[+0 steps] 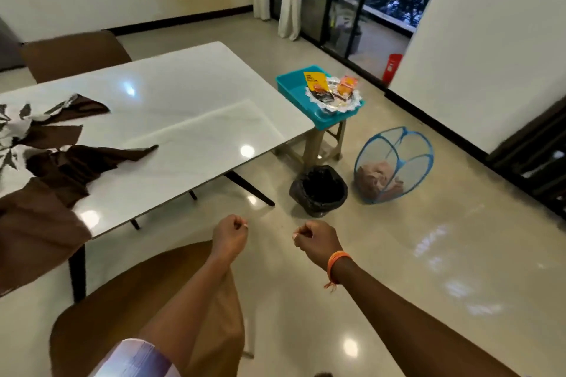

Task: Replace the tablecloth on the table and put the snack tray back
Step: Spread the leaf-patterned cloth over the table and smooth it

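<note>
White table (183, 107), crumpled tablecloth (52, 144) far left of empty curled fingers (237, 225)

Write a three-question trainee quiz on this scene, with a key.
1. True or false: the tablecloth covers the whole table.
2. Where does the snack tray sit? A) on the table B) on a stool C) on the floor
3. What lies in the mesh basket?

Key: 1. False; it lies bunched at one end. 2. B. 3. Crumpled pinkish cloth.
</note>
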Available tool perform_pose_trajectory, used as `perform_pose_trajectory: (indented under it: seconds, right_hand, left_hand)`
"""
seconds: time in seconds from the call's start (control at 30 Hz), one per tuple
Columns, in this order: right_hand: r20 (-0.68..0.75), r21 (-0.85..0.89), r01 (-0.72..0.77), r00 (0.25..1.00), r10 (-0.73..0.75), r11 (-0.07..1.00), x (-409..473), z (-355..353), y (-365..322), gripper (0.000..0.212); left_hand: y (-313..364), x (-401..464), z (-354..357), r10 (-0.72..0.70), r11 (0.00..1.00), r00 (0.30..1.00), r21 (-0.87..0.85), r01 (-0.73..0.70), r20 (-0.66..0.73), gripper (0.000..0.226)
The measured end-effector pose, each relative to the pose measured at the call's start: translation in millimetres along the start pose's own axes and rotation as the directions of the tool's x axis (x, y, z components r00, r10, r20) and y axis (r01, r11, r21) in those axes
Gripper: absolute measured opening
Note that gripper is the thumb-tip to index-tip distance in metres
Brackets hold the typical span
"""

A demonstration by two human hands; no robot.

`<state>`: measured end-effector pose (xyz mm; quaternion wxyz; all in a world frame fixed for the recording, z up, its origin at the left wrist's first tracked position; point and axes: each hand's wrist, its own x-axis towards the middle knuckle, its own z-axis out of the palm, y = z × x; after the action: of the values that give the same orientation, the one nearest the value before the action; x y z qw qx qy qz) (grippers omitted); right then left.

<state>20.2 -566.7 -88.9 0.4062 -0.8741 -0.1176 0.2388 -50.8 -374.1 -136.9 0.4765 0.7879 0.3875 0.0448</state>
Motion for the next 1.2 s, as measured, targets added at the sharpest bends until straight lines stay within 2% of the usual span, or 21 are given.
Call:
perform_pose_trajectory:
  seconds: [0.1, 0.17, 0.37, 0.43, 0.53, 0.63, 0.77, 0.87, 0.93, 1.03, 1.07, 1.13, 1.2]
  right_hand:
    - [0.041, -0.051, 0.060, 0.998, -0.058, 0.997, 62, -32, -19, 0.009]
    - [0.066, -0.078, 0.106, 0.993, -0.101, 0.991, 102, -40, -36, 0.016]
    - [0.267, -0.080, 0.253, 0.937, -0.224, 0.964, 214, -22, -93, 0.010]
    - [0.344, -0.050, 0.278, 0.906, -0.244, 0.959, 250, -11, -114, 0.012]
    - [0.482, -0.032, 0.307, 0.838, -0.254, 0.951, 296, 6, -149, 0.013]
    - [0.529, 0.028, 0.286, 0.809, -0.257, 0.958, 318, 21, -177, 0.012]
    - [0.653, 0.031, 0.266, 0.724, -0.221, 0.963, 369, 81, -236, 0.010]
    - [0.699, 0.022, 0.303, 0.677, -0.231, 0.953, 397, 137, -279, 0.011]
    - [0.714, -0.007, 0.327, 0.664, -0.224, 0.945, 416, 183, -306, 0.012]
    - [0.749, -0.044, 0.407, 0.617, -0.239, 0.912, 438, 256, -344, 0.012]
    - [0.764, -0.057, 0.475, 0.587, -0.268, 0.878, 445, 285, -357, 0.012]
    - [0.783, -0.106, 0.664, 0.514, -0.349, 0.740, 456, 336, -380, 0.013]
    - [0.804, -0.149, 0.815, 0.430, -0.412, 0.560, 462, 391, -402, 0.018]
  left_hand:
    - [33, 28, 1, -0.026, 1.000, 0.995, -0.001, 0.026, -0.092, 0.010]
    - [50, 45, -7, -0.044, 0.998, 0.986, 0.030, 0.049, -0.162, 0.013]
    - [70, 98, -43, -0.212, 0.972, 0.911, 0.025, 0.235, -0.354, 0.027]
    - [78, 115, -58, -0.282, 0.945, 0.858, 0.032, 0.326, -0.429, 0.027]
    - [87, 148, -84, -0.299, 0.886, 0.779, 0.142, 0.441, -0.551, 0.024]
    - [92, 170, -108, -0.308, 0.856, 0.710, 0.142, 0.498, -0.633, 0.027]
    - [85, 230, -156, -0.362, 0.813, 0.547, 0.032, 0.581, -0.755, 0.032]
    - [62, 275, -194, -0.322, 0.768, 0.457, 0.053, 0.638, -0.829, 0.037]
    - [37, 306, -222, -0.318, 0.695, 0.401, 0.077, 0.715, -0.859, 0.048]
    - [-5, 346, -262, -0.364, 0.593, 0.391, 0.113, 0.797, -0.845, 0.065]
    - [-20, 359, -274, -0.390, 0.546, 0.397, 0.138, 0.826, -0.831, 0.068]
    - [-43, 376, -287, -0.430, 0.458, 0.432, 0.221, 0.861, -0.793, 0.058]
    - [-67, 388, -294, -0.454, 0.408, 0.479, 0.302, 0.862, -0.751, 0.032]
